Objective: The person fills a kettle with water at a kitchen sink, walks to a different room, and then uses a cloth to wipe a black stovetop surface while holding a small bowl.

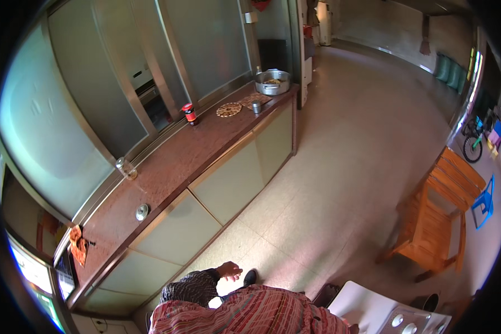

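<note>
My left hand [230, 270] hangs beside the long cabinet in a dark patterned sleeve, its fingers loosely bent and nothing seen in them. Below it are the floor and a dark shoe [250, 276]. Only a small part of my right hand [353, 329] shows at the bottom edge, by a white tabletop [350, 298]; its fingers are hidden. On the reddish-brown countertop [167, 167] stand a clear glass jar [126, 169] and a red-lidded jar [190, 115]. A round metal lid [142, 212] lies near the counter's front edge.
Farther along the counter are a metal pot [272, 83] with food, a round trivet [229, 110] and a small metal canister [256, 107]. An orange cloth [78, 244] lies at the near end. A wooden chair [438, 221] and a blue plastic stool [484, 202] stand right.
</note>
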The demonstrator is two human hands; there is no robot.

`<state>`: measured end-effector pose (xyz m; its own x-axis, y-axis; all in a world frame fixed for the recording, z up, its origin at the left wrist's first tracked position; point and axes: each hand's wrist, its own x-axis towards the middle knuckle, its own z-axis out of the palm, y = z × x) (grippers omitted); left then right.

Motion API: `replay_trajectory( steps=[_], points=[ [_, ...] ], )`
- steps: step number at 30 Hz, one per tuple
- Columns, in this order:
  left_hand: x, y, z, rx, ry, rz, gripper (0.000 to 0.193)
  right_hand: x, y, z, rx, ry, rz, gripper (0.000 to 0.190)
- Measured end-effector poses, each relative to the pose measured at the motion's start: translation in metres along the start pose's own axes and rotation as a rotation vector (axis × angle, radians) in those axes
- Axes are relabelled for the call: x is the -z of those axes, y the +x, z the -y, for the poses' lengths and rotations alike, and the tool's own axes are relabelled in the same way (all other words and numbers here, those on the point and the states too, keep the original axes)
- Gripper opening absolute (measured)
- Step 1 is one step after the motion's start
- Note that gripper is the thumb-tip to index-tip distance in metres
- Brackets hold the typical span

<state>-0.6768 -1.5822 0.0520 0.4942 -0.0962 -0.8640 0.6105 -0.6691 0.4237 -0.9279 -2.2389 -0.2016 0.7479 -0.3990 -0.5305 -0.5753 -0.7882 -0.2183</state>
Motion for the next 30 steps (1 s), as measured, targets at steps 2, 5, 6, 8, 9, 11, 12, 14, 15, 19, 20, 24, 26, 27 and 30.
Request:
replay_trajectory(
  steps=[2, 5, 6, 8, 9, 11, 12, 14, 15, 19, 20, 24, 26, 27, 30],
  points=[
    [0.018, 0.024, -0.019, -0.066, 0.059, 0.034, 0.043, 0.03, -0.003, 0.049, -0.043, 0.183, -0.071, 0.03],
    [0.036, 0.027, -0.017, -0.095, 0.025, 0.05, 0.043, 0.099, -0.022, 0.149, -0.032, 0.457, -0.106, 0.025],
    [0.043, 0.031, -0.022, -0.104, 0.015, 0.061, 0.042, 0.115, -0.041, 0.171, -0.051, 0.555, -0.137, 0.023],
    [0.055, 0.028, -0.037, -0.107, 0.0, 0.059, 0.042, 0.126, -0.081, 0.208, -0.132, 0.727, -0.215, 0.021],
    [0.058, 0.03, -0.056, -0.109, 0.032, 0.084, 0.042, 0.143, -0.091, 0.214, -0.216, 0.639, -0.275, 0.022],
    [0.053, 0.042, -0.112, -0.139, 0.197, 0.166, 0.042, 0.167, -0.115, 0.223, -0.516, 0.481, -0.377, 0.026],
    [0.043, 0.05, -0.136, -0.158, 0.265, 0.214, 0.042, 0.172, -0.132, 0.22, -0.662, 0.449, -0.401, 0.028],
    [0.026, 0.053, -0.17, -0.181, 0.384, 0.277, 0.042, 0.164, -0.17, 0.195, -0.832, 0.568, -0.557, 0.026],
    [0.013, 0.055, -0.189, -0.202, 0.436, 0.304, 0.042, 0.164, -0.181, 0.182, -0.89, 0.585, -0.589, 0.026],
    [0.01, 0.057, -0.268, -0.26, 0.544, 0.266, 0.043, 0.161, -0.158, 0.142, -1.064, 0.68, -0.452, 0.027],
    [-0.003, 0.055, -0.285, -0.267, 0.565, 0.267, 0.043, 0.154, -0.156, 0.123, -1.103, 0.683, -0.402, 0.028],
    [-0.069, 0.046, -0.341, -0.267, 0.628, 0.239, 0.043, 0.126, -0.125, 0.065, -1.231, 0.716, -0.308, 0.035],
    [-0.105, 0.049, -0.362, -0.257, 0.664, 0.238, 0.044, 0.113, -0.111, 0.042, -1.287, 0.723, -0.263, 0.045],
    [-0.119, 0.05, -0.368, -0.245, 0.679, 0.235, 0.044, 0.111, -0.106, 0.031, -1.313, 0.736, -0.239, 0.05],
    [-0.155, 0.055, -0.381, -0.221, 0.699, 0.226, 0.045, 0.103, -0.089, 0.008, -1.357, 0.704, -0.199, 0.058]
  ],
)
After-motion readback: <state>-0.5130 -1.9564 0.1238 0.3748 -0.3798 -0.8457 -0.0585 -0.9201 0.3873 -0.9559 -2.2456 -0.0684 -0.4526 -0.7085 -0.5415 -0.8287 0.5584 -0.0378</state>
